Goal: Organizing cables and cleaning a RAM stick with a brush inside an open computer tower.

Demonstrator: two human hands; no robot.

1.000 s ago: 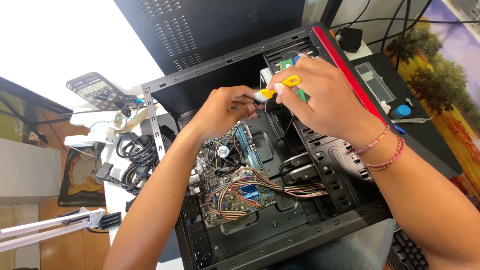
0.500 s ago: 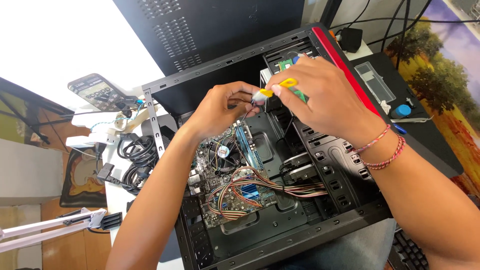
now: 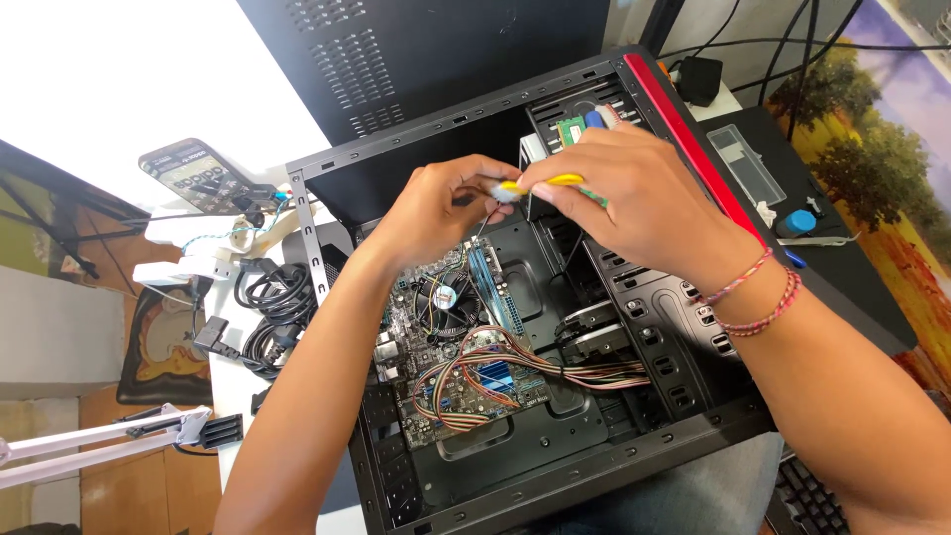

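An open black computer case (image 3: pixel 337 258) lies flat, showing its motherboard (image 3: pixel 446 337), a round cooler fan (image 3: pixel 443 295) and a bundle of ribbon wires (image 3: pixel 495 372). My two hands meet above the case's upper middle. In my right hand (image 3: pixel 634 193) are a thin green memory module (image 3: pixel 594 198) and a yellow-handled piece (image 3: pixel 550 182) that pokes out to the left. My left hand (image 3: pixel 441 203) is pinched on a small white tip (image 3: pixel 507 194) at the yellow piece's end. Another green module (image 3: pixel 570 129) sits in the case's far bay.
The case's side panel (image 3: pixel 426 59) leans behind it. A phone (image 3: pixel 193 176) and coiled black cables (image 3: pixel 267 297) lie on the left, with a white lamp arm (image 3: pixel 99 441) lower left. A clear plastic box (image 3: pixel 743 159), a blue-capped bottle (image 3: pixel 797 223) and a keyboard (image 3: pixel 802 495) are on the right.
Both hands stay together over the case. The yellow piece has shifted a little left and lower, closer to my left hand's fingertips.
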